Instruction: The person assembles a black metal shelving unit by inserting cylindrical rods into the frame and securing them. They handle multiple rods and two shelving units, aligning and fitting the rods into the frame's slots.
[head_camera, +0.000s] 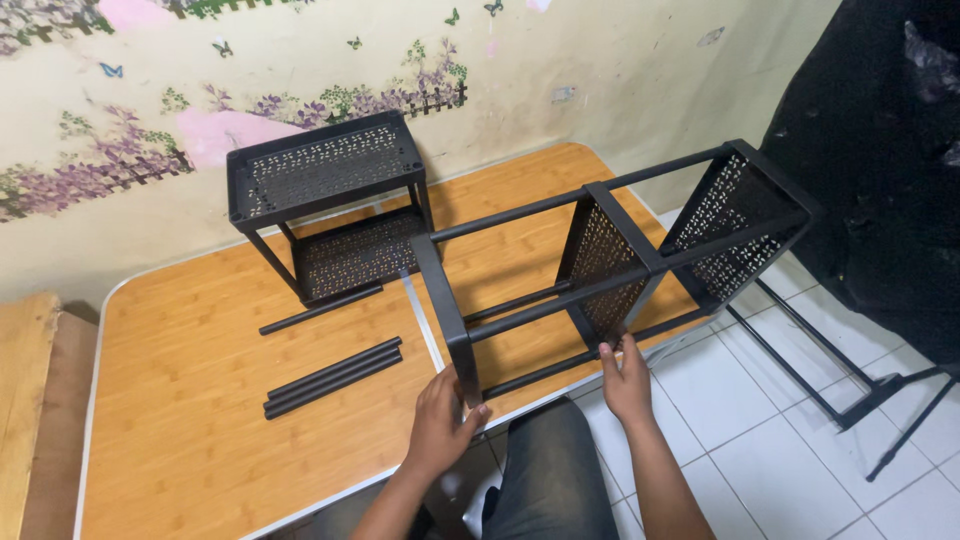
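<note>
Leftward first: near the table's left-front edge lie loose black metal tubes (333, 378), one more tube (320, 310) behind them, free to roll if the wooden folding table (180, 420) gets jolted. Behind, toward the back edge, stands a small black two-tier perforated metal shelf unit (335, 205), upright. Left hand (440, 425) wrapped around the end post of the long black perforated metal rack (600, 270), lying on its side across the right half. Right hand (627, 380) pinching a lower rail. Overhangs the right-front edge; could tip floorward on a slipped grip, striking the black stand legs (850, 400) on the white tiles.
</note>
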